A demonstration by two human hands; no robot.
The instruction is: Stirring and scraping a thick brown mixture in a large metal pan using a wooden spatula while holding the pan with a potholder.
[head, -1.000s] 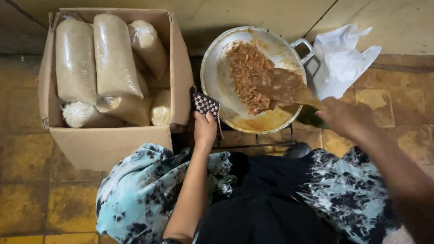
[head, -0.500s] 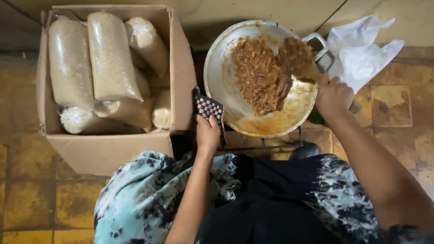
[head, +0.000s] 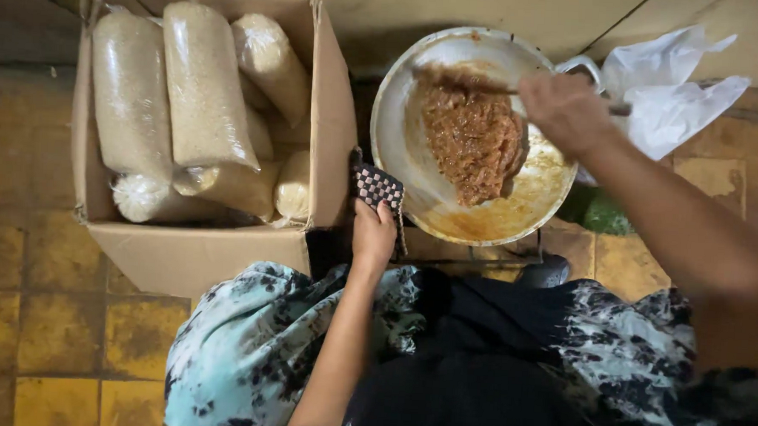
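A round metal pan [head: 399, 146] sits on the floor in front of me with a brown, oily mash [head: 472, 140] heaped in its middle. My right hand [head: 562, 110] is closed on the handle of a flat spatula [head: 453, 76], whose blade lies across the far side of the mash. My left hand [head: 372, 234] grips a checkered cloth [head: 377, 187] pressed against the pan's near left rim.
An open cardboard box [head: 324, 108] with several long plastic bags of grain [head: 201, 86] stands to the left, touching the pan's side. A crumpled white plastic bag [head: 666, 81] lies at the right. Yellow floor tiles [head: 50, 335] surround my patterned lap.
My right hand has swept the spatula from the pan's right side to its far edge, and the mash has been gathered more to the middle. The left hand has stayed on the cloth.
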